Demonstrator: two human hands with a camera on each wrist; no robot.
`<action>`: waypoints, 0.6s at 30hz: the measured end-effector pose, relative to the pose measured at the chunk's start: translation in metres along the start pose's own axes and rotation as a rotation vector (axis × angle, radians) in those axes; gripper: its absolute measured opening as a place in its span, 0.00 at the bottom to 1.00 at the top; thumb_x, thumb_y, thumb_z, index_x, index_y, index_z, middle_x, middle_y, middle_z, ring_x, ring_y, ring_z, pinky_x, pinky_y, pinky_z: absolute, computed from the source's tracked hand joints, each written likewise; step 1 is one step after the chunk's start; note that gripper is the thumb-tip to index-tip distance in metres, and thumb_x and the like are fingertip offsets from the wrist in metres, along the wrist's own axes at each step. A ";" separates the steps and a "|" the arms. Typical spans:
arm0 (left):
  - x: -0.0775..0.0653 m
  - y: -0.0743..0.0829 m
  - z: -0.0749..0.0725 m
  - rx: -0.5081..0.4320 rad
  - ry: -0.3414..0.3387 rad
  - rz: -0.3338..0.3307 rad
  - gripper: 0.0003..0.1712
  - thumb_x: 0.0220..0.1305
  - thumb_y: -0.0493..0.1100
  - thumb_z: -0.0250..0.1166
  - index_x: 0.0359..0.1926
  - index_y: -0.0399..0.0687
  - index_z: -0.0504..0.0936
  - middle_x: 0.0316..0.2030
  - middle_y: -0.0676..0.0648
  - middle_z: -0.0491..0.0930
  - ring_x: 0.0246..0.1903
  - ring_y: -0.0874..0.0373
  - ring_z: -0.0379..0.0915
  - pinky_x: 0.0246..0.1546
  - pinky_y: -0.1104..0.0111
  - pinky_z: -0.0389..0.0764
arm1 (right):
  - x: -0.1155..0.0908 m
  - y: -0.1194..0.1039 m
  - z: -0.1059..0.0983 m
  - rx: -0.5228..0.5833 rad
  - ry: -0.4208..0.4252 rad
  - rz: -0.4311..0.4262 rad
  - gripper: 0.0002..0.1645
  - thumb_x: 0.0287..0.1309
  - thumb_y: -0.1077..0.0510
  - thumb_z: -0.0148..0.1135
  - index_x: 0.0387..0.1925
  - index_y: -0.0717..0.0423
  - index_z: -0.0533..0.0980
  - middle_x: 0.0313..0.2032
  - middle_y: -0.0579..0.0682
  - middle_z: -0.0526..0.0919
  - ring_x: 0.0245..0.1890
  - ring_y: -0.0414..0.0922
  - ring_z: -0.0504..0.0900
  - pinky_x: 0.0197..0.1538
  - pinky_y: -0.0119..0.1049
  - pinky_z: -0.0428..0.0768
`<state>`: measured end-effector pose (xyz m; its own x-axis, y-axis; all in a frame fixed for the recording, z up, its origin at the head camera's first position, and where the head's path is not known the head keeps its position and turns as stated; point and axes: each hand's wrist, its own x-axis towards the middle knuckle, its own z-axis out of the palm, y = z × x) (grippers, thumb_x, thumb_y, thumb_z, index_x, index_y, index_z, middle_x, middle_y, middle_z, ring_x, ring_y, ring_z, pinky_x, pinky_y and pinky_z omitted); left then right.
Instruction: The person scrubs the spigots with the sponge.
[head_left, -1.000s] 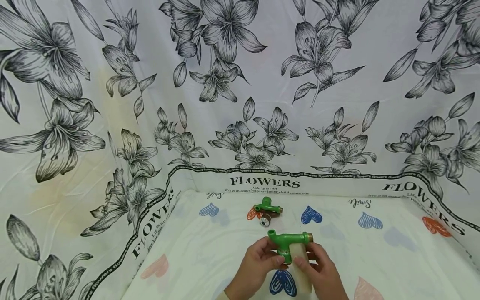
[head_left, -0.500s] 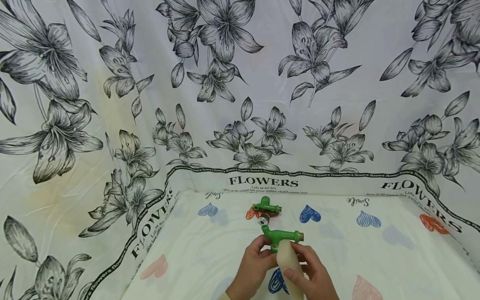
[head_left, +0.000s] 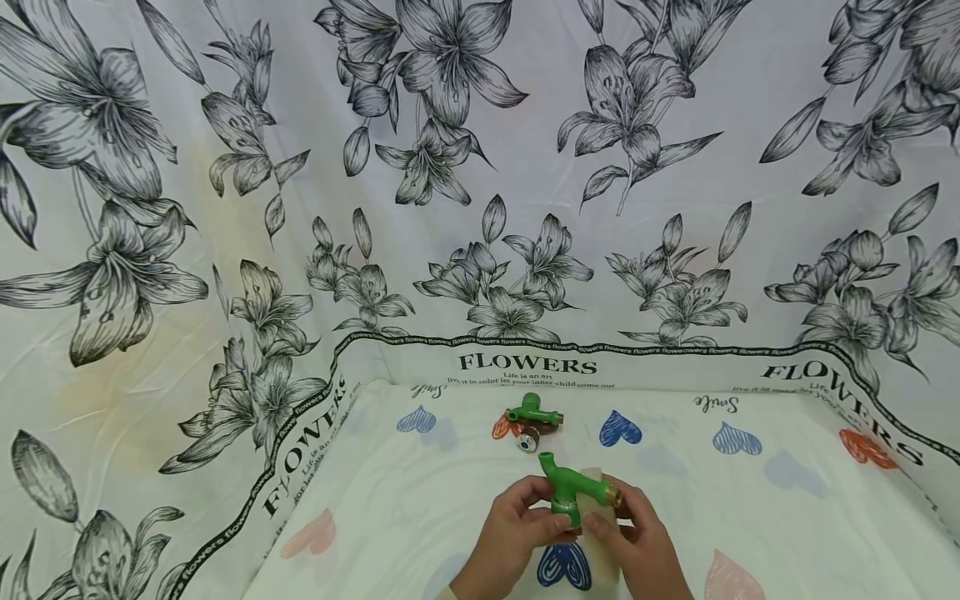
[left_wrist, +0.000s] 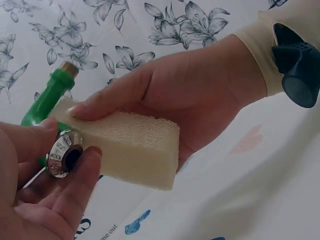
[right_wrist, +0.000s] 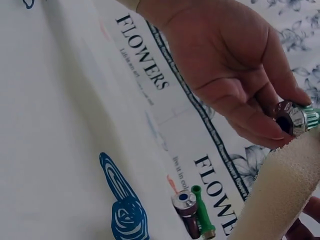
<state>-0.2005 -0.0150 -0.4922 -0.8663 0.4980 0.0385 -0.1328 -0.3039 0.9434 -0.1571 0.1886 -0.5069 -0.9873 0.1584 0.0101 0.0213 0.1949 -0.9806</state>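
Two closed grips: my left hand (head_left: 517, 521) pinches the tap (head_left: 573, 481), my right hand (head_left: 641, 533) holds the sponge (left_wrist: 137, 150) — now shifted behind the tap, likely reaching another side.

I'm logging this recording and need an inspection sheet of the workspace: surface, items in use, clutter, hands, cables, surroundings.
Surface: white cloth printed with hearts.
Items in use: green tap and cream sponge, both held; their contact is unclear.
Clutter: second green tap lying beyond the hands with a silver-and-brown part; whether joined, cannot tell.
Hands: left hand grips the held tap, right hand the sponge.
Cables: nothing seen.
Surroundings: white hanging fabric with black flower prints.
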 end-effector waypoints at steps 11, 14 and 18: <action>-0.002 -0.004 -0.002 0.031 0.019 0.033 0.20 0.75 0.32 0.69 0.65 0.34 0.82 0.49 0.36 0.87 0.44 0.52 0.89 0.48 0.58 0.90 | -0.009 -0.003 0.006 0.062 -0.027 -0.013 0.36 0.73 0.49 0.73 0.74 0.56 0.72 0.54 0.56 0.81 0.50 0.52 0.82 0.47 0.39 0.87; 0.001 -0.004 -0.004 0.073 0.067 0.049 0.20 0.74 0.32 0.70 0.64 0.34 0.84 0.46 0.37 0.88 0.41 0.54 0.88 0.46 0.59 0.91 | -0.015 -0.010 0.010 0.036 -0.022 -0.079 0.34 0.72 0.51 0.74 0.72 0.58 0.73 0.54 0.54 0.80 0.51 0.51 0.80 0.49 0.37 0.85; 0.003 -0.003 -0.005 0.087 0.093 0.047 0.20 0.74 0.31 0.70 0.64 0.37 0.83 0.50 0.39 0.87 0.43 0.53 0.87 0.48 0.58 0.91 | -0.018 -0.014 0.012 0.029 -0.005 -0.133 0.32 0.71 0.54 0.75 0.70 0.58 0.75 0.54 0.53 0.80 0.51 0.51 0.80 0.49 0.37 0.85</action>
<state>-0.2047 -0.0166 -0.4960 -0.9122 0.4058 0.0560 -0.0526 -0.2514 0.9665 -0.1411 0.1714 -0.4953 -0.9820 0.1279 0.1392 -0.1142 0.1857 -0.9760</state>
